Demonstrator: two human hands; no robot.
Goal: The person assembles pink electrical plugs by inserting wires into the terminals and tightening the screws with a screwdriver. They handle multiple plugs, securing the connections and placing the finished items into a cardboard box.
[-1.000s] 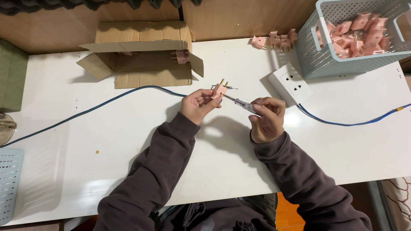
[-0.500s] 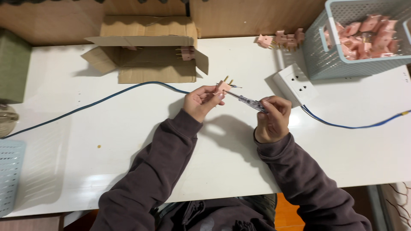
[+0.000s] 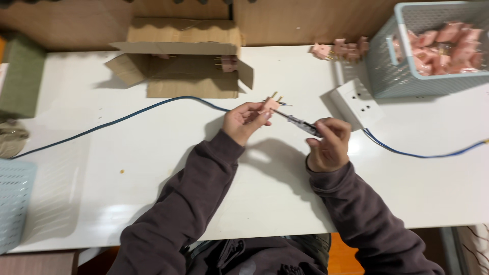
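Observation:
My left hand (image 3: 244, 121) grips a small pink plug (image 3: 270, 105) with brass pins pointing up and away. My right hand (image 3: 330, 143) holds a thin screwdriver (image 3: 300, 124) with a clear handle; its tip touches the side of the plug. Both hands hover over the white table (image 3: 153, 168), near the middle. A blue cable (image 3: 153, 108) runs across the table toward the plug.
An open cardboard box (image 3: 183, 66) holding a pink plug lies at the back. A white socket block (image 3: 356, 102) sits right of my hands, with a blue-grey basket (image 3: 402, 76) of pink plugs behind it. Loose pink plugs (image 3: 341, 49) lie nearby. Another basket (image 3: 15, 203) is at the left edge.
The hands stay together on the plug and screwdriver; the view has shifted slightly, with little change in their grip.

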